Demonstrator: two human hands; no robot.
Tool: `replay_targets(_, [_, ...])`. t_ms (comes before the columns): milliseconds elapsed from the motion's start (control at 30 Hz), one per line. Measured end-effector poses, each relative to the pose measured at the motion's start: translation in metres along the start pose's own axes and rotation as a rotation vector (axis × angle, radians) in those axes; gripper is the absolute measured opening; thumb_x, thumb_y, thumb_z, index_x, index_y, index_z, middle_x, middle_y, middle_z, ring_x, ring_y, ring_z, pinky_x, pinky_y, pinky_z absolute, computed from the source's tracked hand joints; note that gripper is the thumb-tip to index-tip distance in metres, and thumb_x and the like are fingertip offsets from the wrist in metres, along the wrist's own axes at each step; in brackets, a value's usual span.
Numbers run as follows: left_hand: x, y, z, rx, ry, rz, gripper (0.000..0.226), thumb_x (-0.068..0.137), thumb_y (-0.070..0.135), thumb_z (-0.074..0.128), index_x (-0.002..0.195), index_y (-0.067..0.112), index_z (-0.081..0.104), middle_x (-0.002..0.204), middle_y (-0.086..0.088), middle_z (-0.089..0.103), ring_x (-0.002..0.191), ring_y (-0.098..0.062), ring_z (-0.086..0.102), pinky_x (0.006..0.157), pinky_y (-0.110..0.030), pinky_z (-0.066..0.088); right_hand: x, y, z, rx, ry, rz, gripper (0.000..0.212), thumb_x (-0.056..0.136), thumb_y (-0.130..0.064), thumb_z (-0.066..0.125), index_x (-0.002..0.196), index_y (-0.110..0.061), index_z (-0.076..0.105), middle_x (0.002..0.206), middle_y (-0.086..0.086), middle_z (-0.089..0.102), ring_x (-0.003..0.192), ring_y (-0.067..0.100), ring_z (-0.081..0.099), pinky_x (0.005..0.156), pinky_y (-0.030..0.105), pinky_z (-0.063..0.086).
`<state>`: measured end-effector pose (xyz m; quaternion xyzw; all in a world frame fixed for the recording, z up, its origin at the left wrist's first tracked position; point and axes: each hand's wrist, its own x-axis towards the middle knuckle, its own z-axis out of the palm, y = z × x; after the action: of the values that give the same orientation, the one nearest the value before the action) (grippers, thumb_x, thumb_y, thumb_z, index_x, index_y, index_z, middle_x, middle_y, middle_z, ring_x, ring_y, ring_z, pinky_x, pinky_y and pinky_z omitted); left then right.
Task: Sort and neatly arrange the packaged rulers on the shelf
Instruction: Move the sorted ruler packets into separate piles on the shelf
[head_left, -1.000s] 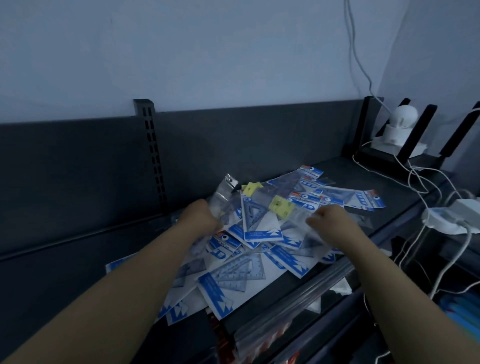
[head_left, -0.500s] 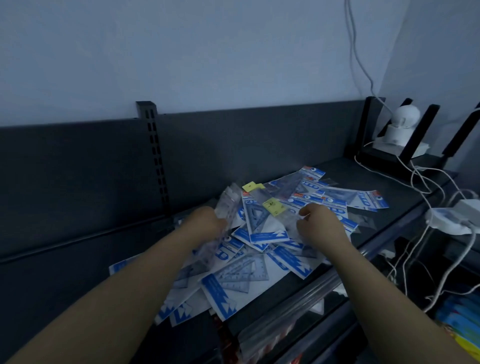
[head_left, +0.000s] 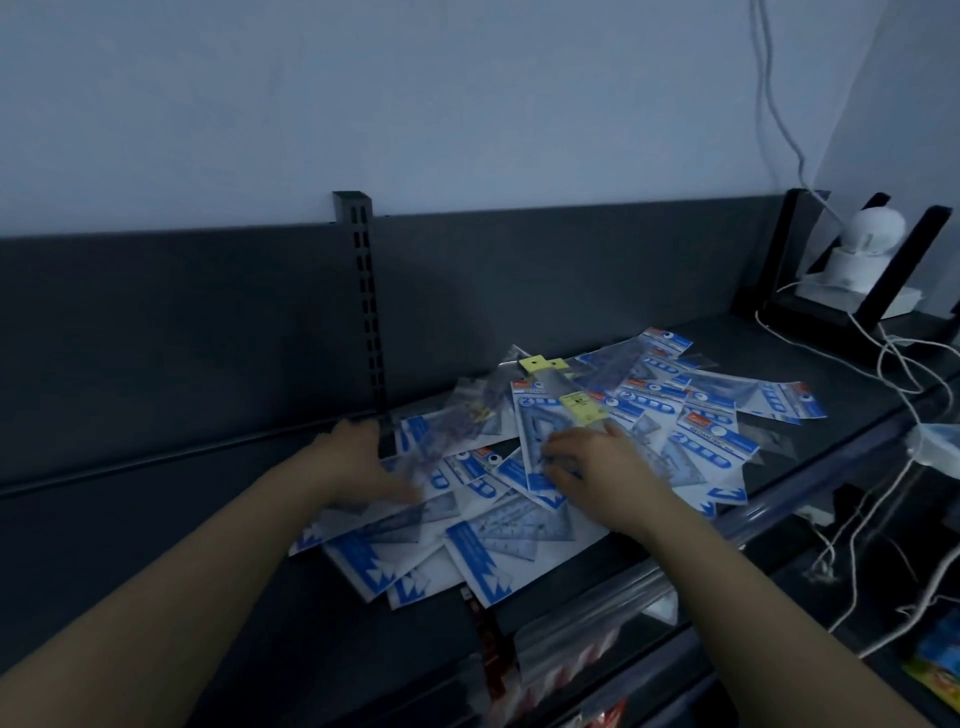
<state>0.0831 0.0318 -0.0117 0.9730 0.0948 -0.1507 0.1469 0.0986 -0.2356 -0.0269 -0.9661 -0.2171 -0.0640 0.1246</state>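
Note:
A loose heap of packaged rulers (head_left: 519, 525) in blue-and-white cards covers the dark shelf (head_left: 810, 364). My left hand (head_left: 363, 467) lies on the heap's left side, blurred, its fingers over a clear ruler packet (head_left: 467, 415) that slants up and to the right. Whether it grips that packet is unclear. My right hand (head_left: 597, 462) rests on the middle of the heap. Its thumb and fingers pinch the lower end of a long clear packet with a yellow tag (head_left: 582, 406). A second yellow-tagged packet (head_left: 540, 365) lies further back.
The shelf's grey back panel (head_left: 545, 291) and a slotted upright (head_left: 366, 312) stand behind the heap. A white device (head_left: 506, 249) with white cables (head_left: 893, 364) sits at the far right. More packaged goods (head_left: 571, 654) fill the level below the shelf's front edge.
Both hands have dropped from above the heap onto it. The clear packet in my left hand has tipped down flatter. My right hand slid left and lower with the yellow-tagged packet.

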Motion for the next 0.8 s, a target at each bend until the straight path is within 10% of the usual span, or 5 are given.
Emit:
replay_targets(233, [-0.033,-0.015,0.003,0.022,0.001,-0.027,0.079,0.067,0.061,0.075,0.125,0.014,0.049,0.119,-0.002,0.053,0.098,-0.014,0.053,0.080,-0.027,0.050,-0.015,-0.037,0.008,0.003,-0.058,-0.150,0.030,0.100,-0.022,0.042,0.116,-0.016,0.066,0.123,-0.002,0.061,0.116,0.014,0.051,0.117,0.038,0.011])
replay_targets(367, [-0.043,-0.019,0.009,-0.068,0.004,-0.009,0.053,0.065,0.057,0.080,0.089,0.018,0.052,0.083,0.007,0.050,0.070,-0.004,0.047,0.051,-0.020,0.035,-0.028,-0.057,0.011,0.150,-0.055,-0.235,0.029,0.097,-0.014,0.047,0.119,-0.013,0.066,0.125,-0.001,0.062,0.115,0.015,0.055,0.107,0.028,0.033])
replay_targets(633, [-0.061,-0.034,0.017,-0.258,0.117,0.078,0.041,0.073,0.041,0.077,0.098,0.016,0.058,0.094,0.002,0.057,0.077,-0.008,0.053,0.054,-0.020,0.038,-0.051,-0.077,0.023,0.282,0.035,-0.048,0.034,0.095,-0.006,0.044,0.120,-0.013,0.065,0.140,0.005,0.051,0.128,0.022,0.047,0.102,0.034,0.042])
replay_targets(800, [-0.070,-0.029,0.019,-0.440,0.081,0.140,0.036,0.063,0.040,0.085,0.084,0.019,0.066,0.085,0.003,0.065,0.072,-0.005,0.059,0.056,-0.020,0.046,-0.062,-0.096,0.020,0.510,-0.132,-0.013,0.044,0.096,0.004,0.038,0.121,-0.019,0.065,0.131,-0.025,0.048,0.118,0.004,0.051,0.097,0.019,0.046])
